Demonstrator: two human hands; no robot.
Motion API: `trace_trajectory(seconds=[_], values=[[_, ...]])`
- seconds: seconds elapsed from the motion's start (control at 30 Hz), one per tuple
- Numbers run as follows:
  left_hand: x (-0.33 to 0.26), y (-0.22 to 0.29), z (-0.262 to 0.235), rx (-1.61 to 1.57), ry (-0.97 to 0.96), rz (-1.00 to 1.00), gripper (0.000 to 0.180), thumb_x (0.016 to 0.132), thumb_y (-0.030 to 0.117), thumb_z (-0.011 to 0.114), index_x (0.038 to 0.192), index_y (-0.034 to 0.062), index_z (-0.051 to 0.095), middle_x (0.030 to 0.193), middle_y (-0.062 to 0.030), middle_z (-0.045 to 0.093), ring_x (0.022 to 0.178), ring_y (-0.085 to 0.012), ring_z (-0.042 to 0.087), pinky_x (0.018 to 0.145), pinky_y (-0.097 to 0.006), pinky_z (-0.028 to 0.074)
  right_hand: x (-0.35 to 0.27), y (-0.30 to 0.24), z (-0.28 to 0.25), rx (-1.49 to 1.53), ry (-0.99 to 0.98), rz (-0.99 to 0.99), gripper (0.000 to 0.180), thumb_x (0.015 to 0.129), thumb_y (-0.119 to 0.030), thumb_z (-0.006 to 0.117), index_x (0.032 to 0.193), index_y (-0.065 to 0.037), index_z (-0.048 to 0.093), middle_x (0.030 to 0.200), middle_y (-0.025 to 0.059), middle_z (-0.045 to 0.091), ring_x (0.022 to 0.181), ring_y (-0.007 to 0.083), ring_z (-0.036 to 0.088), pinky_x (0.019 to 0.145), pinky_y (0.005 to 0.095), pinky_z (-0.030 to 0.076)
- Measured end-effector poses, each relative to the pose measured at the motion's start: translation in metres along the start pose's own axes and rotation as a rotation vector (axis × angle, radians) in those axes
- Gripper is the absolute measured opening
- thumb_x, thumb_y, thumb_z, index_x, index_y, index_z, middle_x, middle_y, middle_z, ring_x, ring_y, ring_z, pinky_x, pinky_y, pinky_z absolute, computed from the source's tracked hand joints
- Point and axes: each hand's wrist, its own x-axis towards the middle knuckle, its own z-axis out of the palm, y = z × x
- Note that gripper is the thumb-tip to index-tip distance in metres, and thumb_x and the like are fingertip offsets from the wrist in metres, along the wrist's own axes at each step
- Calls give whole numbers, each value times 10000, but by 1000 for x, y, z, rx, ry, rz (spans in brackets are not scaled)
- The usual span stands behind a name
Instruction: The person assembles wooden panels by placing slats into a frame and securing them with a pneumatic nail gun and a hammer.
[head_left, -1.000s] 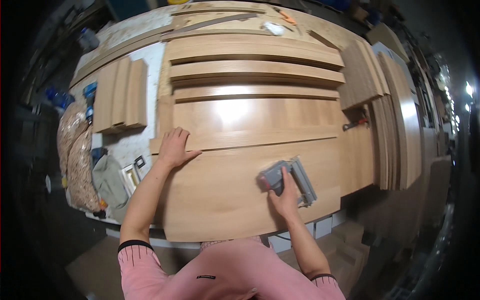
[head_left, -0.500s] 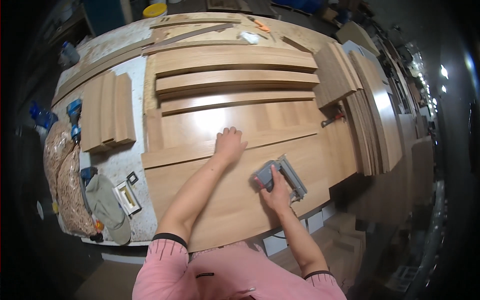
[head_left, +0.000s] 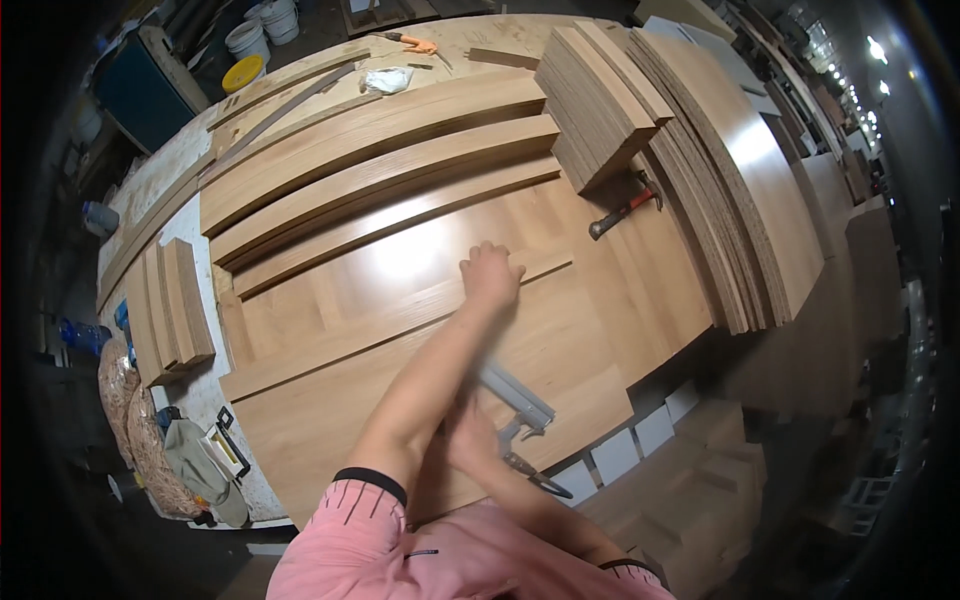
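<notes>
My left hand (head_left: 492, 276) rests on a long pale wooden strip (head_left: 400, 336), its fingers bent over the far side. This strip crosses a wide light wood panel (head_left: 330, 425) on the workbench. Under my left forearm, my right hand (head_left: 468, 437) is closed on a grey nail gun (head_left: 518, 398). The gun is slightly blurred, and my forearm hides its rear part and most of the gripping fingers. A dark hose (head_left: 540, 478) trails beside the right wrist.
Several long boards (head_left: 390, 185) lie beyond the strip. A hammer (head_left: 625, 208) lies by stacked panels (head_left: 700, 180) at right. Short boards (head_left: 168, 315), a cap (head_left: 195, 465) and bags (head_left: 150, 440) are at left. An orange-handled tool (head_left: 412, 43) lies at the far edge.
My right hand has carried the nail gun leftward, under my left forearm. My left hand has shifted right relative to the strip. The view has turned, and the bench appears tilted.
</notes>
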Motion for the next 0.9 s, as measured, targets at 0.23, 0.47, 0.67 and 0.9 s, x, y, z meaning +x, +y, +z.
trace_trajectory(seconds=[0.23,0.47,0.67,0.9], values=[[0,1,-6,-53,82,16,403,837,360,793,1050,31,698,1024,-141,657,1028,-348,604,920,-456,478,4,4,-5,183,75,-119,690,863,-222,699,1491,-131,425,1380,365,417,1198,554,510,948,610,487],[4,15,-6,57,-37,24,406,904,385,712,1148,61,707,1162,-163,624,1123,-357,565,965,-472,451,8,12,-28,211,-14,-162,715,843,-272,725,1475,-106,433,1328,327,447,1153,525,533,889,598,512],[19,7,7,-51,-67,51,434,908,410,686,1206,95,713,1152,-141,648,1134,-334,581,989,-464,446,55,119,-137,816,-50,281,168,999,-150,611,1044,3,662,947,19,694,821,89,625,724,238,516],[18,20,14,-148,25,49,368,899,387,713,1171,141,741,1074,-81,678,1082,-285,610,1014,-421,374,229,298,-234,583,650,381,642,934,-323,726,1424,14,482,1154,116,689,994,204,661,900,354,531]])
